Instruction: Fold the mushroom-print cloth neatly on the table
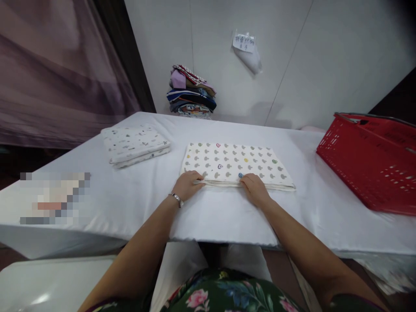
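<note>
Head view: from my remote seat I am seeing the mushroom-print cloth [232, 162] lying folded in layers on the white tablecloth [224, 216], straight ahead of the wearer. The left hand [187, 184], with a bracelet [176, 199] circling its wrist, is pinching the near edge close to its left corner; the right hand [255, 189] is pinching that same edge just right of its middle, so all 2 grips are closing on fabric. Another folded printed cloth [133, 145] is lying apart to the left, and a red plastic basket [360, 160] is standing well to the right. Beyond the tablecloth's far edge, a stack of folded fabrics [191, 95] is showing.
</note>
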`<act>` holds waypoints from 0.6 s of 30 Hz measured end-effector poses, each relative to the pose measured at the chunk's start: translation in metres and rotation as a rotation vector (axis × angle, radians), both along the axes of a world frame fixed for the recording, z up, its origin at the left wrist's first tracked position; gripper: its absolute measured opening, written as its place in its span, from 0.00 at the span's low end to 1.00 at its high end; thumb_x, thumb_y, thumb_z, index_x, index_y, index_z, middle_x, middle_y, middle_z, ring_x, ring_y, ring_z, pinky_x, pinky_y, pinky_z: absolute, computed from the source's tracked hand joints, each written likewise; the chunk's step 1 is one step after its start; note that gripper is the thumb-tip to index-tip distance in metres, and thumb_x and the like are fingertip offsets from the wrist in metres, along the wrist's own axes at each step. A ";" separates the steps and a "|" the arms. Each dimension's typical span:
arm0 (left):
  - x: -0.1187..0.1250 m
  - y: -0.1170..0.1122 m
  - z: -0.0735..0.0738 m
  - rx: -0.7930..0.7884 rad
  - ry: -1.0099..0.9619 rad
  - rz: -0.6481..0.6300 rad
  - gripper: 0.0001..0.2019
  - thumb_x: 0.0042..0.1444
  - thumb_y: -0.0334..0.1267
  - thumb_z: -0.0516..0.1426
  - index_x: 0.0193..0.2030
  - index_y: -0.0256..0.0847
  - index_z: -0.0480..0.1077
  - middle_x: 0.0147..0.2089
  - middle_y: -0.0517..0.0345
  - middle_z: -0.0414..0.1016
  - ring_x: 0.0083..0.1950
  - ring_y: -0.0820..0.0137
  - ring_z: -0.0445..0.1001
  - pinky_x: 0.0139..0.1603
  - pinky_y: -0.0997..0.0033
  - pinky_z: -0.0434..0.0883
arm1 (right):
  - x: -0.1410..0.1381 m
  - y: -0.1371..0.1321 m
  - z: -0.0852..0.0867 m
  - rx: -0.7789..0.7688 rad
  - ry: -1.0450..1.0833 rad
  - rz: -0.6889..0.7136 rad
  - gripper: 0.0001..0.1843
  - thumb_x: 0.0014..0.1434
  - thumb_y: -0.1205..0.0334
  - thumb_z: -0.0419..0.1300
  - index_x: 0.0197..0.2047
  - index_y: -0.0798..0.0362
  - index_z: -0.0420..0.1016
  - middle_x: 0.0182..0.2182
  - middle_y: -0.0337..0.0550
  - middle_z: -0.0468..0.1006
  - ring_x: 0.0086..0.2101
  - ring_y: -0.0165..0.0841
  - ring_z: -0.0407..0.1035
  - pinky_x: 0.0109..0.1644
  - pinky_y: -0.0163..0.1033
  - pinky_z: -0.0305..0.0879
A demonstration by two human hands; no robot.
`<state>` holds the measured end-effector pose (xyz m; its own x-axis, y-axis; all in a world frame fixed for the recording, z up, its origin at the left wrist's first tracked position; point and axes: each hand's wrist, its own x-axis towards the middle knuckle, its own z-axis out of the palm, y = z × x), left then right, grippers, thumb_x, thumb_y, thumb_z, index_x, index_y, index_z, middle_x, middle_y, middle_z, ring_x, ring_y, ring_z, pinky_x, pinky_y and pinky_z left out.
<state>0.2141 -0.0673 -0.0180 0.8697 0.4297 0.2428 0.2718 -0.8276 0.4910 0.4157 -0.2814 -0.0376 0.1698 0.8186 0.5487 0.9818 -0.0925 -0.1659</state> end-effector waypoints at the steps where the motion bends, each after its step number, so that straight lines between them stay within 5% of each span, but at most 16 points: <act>1: 0.000 0.000 0.000 0.000 -0.001 -0.001 0.07 0.51 0.42 0.56 0.34 0.44 0.72 0.39 0.58 0.74 0.42 0.66 0.70 0.46 0.63 0.65 | 0.000 0.000 0.001 -0.008 -0.002 -0.002 0.11 0.64 0.65 0.46 0.37 0.53 0.70 0.36 0.49 0.73 0.37 0.37 0.65 0.41 0.43 0.62; 11: 0.000 0.000 -0.001 0.003 0.000 -0.005 0.08 0.51 0.42 0.56 0.34 0.44 0.72 0.39 0.58 0.74 0.42 0.65 0.70 0.46 0.63 0.65 | 0.003 -0.004 0.000 -0.021 0.081 0.040 0.13 0.64 0.63 0.48 0.43 0.51 0.73 0.39 0.48 0.74 0.39 0.36 0.66 0.42 0.42 0.62; 18: 0.000 0.001 -0.002 0.010 0.001 -0.003 0.08 0.51 0.43 0.56 0.35 0.44 0.72 0.39 0.58 0.75 0.42 0.65 0.70 0.47 0.63 0.65 | 0.002 0.000 0.000 -0.014 -0.050 -0.011 0.12 0.63 0.65 0.50 0.39 0.52 0.75 0.37 0.47 0.75 0.39 0.36 0.65 0.41 0.42 0.58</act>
<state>0.2144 -0.0664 -0.0195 0.8713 0.4248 0.2457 0.2702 -0.8332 0.4825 0.4181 -0.2818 -0.0373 0.1513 0.8242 0.5457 0.9878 -0.1051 -0.1151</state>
